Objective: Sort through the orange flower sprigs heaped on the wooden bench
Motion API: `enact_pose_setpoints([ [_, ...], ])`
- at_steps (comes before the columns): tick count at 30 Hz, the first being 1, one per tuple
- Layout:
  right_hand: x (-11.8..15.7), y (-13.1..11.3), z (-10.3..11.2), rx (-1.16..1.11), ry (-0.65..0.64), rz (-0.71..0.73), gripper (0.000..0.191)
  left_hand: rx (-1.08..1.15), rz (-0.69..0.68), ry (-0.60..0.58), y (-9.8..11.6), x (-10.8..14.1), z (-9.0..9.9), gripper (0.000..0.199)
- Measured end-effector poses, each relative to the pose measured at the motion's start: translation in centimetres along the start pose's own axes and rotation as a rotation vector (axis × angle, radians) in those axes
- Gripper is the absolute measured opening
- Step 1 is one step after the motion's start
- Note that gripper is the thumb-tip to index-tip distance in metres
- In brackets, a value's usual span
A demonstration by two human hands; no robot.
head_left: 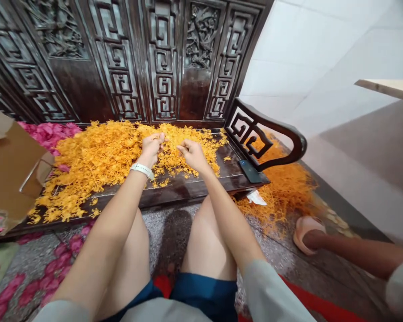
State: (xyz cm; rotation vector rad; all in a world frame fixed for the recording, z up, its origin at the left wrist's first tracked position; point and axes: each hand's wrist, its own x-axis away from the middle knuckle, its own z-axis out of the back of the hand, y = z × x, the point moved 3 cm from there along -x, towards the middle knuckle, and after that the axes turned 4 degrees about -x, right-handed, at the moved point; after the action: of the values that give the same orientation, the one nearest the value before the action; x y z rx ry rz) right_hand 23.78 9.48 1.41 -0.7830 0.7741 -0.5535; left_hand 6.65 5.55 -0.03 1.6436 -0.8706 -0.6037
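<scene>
Yellow artificial flower pieces (100, 152) lie heaped across the seat of a dark carved wooden bench (168, 193). Above the heap, my left hand (152, 145), with a pale watch on its wrist, has its fingers closed around something too small to make out. To its right, a short gap away, my right hand (190, 151) is pinched, with its fingertips pointing toward my left hand. What it pinches is hidden or too small to name. Both hands are over the middle of the seat.
A dark phone (250, 171) lies at the seat's right end, by the armrest (298, 145). Orange strands (282, 192) are piled on the floor beyond. A cardboard box (16, 165) and pink flowers (50, 134) are at left. Another person's foot (310, 235) is at right.
</scene>
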Motion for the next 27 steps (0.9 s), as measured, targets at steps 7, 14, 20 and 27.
enact_pose_setpoints([
  [7, 1.9, -4.4, -4.0, 0.257, -0.249, 0.22, 0.021, -0.102, -0.039, 0.135, 0.9, -0.6, 1.4, 0.013],
  [14, -0.3, 0.4, -0.1, -0.015, 0.219, 0.009, 0.043, -0.32, -0.223, -0.509, 0.5, 0.5, 0.8, 0.041],
  [20, -0.3, -0.5, -0.3, 0.019, 0.095, 0.14, 0.029, -0.544, -0.353, -0.503, 0.9, 0.7, -0.3, 0.032],
  [27, 1.8, -6.5, 0.5, -0.144, 0.131, 0.229, 0.051, -0.554, -0.551, -0.3, 2.0, -0.1, 0.3, 0.014],
])
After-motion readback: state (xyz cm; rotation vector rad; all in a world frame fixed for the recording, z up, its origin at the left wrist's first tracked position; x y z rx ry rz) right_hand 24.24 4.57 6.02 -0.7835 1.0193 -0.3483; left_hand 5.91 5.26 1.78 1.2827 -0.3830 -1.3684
